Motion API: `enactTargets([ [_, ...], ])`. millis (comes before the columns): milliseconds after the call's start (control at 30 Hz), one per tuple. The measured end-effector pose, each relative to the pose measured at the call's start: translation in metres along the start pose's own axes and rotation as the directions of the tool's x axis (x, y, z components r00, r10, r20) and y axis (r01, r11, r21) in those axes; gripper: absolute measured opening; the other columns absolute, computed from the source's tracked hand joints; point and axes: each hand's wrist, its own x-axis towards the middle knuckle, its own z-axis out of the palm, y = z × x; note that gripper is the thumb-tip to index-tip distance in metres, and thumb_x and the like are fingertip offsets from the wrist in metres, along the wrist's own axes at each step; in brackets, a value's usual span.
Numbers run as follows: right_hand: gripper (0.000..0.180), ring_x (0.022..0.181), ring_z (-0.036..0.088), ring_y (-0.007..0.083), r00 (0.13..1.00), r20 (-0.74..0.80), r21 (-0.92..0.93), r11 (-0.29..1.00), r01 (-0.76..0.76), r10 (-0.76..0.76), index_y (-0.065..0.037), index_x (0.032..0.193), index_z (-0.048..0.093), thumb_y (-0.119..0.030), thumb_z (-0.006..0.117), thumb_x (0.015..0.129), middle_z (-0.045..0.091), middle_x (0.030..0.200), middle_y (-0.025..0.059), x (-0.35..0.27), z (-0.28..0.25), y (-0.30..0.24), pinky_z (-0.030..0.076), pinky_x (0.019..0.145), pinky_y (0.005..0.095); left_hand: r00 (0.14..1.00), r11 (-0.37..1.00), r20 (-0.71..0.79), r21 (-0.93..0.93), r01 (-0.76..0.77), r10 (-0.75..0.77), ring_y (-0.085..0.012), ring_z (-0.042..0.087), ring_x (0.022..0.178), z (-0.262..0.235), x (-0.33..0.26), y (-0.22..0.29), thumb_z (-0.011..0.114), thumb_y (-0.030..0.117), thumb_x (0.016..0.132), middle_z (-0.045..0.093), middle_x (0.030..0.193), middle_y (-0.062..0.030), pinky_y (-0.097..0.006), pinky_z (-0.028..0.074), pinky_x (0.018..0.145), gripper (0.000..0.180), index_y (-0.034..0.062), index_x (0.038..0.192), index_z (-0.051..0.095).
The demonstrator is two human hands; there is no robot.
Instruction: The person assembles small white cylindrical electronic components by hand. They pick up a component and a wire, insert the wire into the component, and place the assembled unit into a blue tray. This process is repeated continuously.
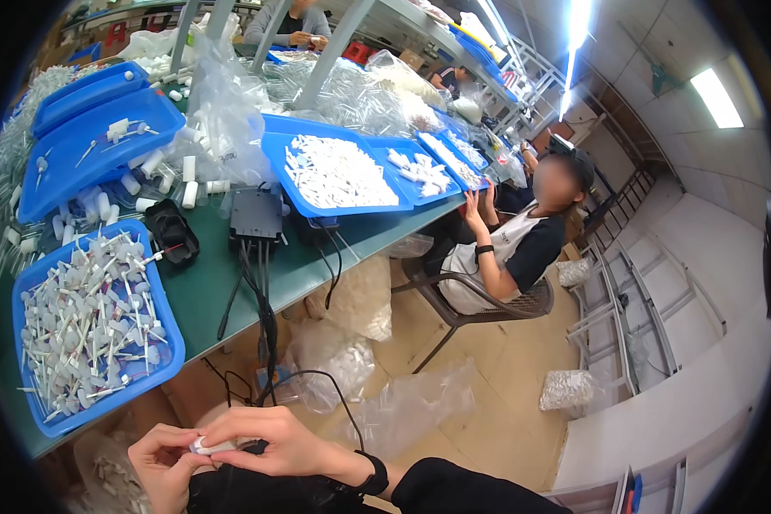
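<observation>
Clear plastic bags full of small clear parts are heaped at the far side of the green tabletop, behind the blue trays. Under the tabletop's near edge, limp clear bags holding white pieces lie on the floor. To the right, a small tied bag of white pieces sits on the floor, another behind the seated person's chair.

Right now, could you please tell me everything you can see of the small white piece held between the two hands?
The small white piece looks like a short plastic tube or cap, lying roughly level at the bottom of the view. The left hand cups it from below and its left end. The right hand covers its right end from above, with fingers curled over it. Only its left part shows; finer details are too small to tell.
</observation>
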Motion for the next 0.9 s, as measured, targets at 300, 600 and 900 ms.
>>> enactTargets([
  [300, 0.033, 0.081, 0.058, 0.019, 0.984, -0.097, -0.129, 0.982, 0.138, -0.151, 0.0, 0.105, 0.055, -0.007, 0.066, 0.075, 0.055, 0.105, 0.011, 0.0, 0.001, -0.005, 0.047, 0.069, 0.0258, 0.999, 0.998, -0.037, -0.042, -0.037, 0.035, -0.0158, 0.057, 0.08, 0.001, 0.002, -0.004, 0.062, -0.01, 0.066, 0.057, 0.09, -0.0118, -0.024, 0.047, 0.068, 0.024, -0.0052, 0.09, 0.057],
  [600, 0.027, 0.075, 0.058, 0.0195, 0.994, -0.073, -0.049, 0.995, -0.083, 0.079, 0.001, 0.101, 0.055, -0.011, 0.062, 0.078, 0.059, 0.09, 0.0109, -0.006, -0.004, 0.001, 0.046, 0.065, 0.0282, 0.998, 0.999, -0.058, 0.023, 0.034, -0.033, -0.0159, 0.057, 0.081, 0.0, -0.001, 0.006, 0.06, -0.011, 0.066, 0.058, 0.09, -0.0124, -0.024, 0.048, 0.069, 0.025, -0.0054, 0.09, 0.056],
  [900, 0.021, 0.077, 0.058, 0.0206, 0.998, -0.054, -0.061, 0.998, -0.021, 0.018, 0.0, 0.098, 0.059, -0.007, 0.062, 0.078, 0.059, 0.089, 0.0091, -0.003, 0.001, -0.002, 0.047, 0.065, 0.0276, 0.996, 0.998, -0.077, 0.045, -0.033, 0.036, -0.0174, 0.058, 0.076, -0.003, -0.005, -0.002, 0.061, -0.016, 0.061, 0.059, 0.081, -0.0128, -0.024, 0.047, 0.065, 0.024, -0.0049, 0.082, 0.057],
])
